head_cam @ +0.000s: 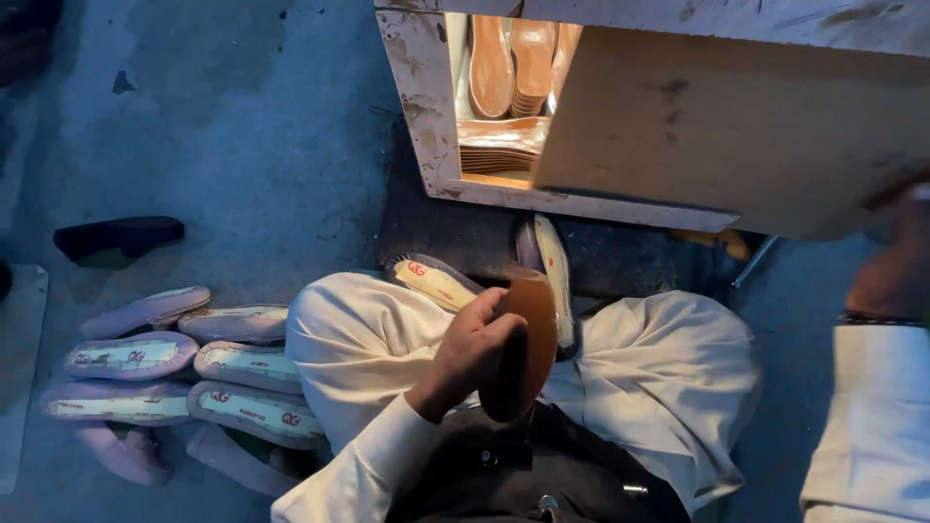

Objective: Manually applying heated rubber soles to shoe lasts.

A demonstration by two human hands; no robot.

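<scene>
In the lap of the seated person, over white trousers and a dark garment, the left hand holds a brown sole, its fingers curled and clamped around one long edge. The sole is a flat, elongated oval piece, smooth and tan-brown, rounded at the upper end and darker in shadow toward the lower end; it stands nearly upright, tilted a little to the right. Just beyond it, two shoes lie against the knees, one showing a cream insole with a red mark, the other set on its side. To the left on the grey floor sits a pile of pale lilac shoes with the same cream insoles, packed side by side in rows. Farther off on the floor a single dark shoe lies alone. At the right edge the right hand, a band at its wrist, is on the edge of a wide tan door panel; its fingers are blurred and partly cut off, so I cannot tell how they stand. Behind the panel a worn white box glows inside, with stacked brown soles standing and lying within.
</scene>
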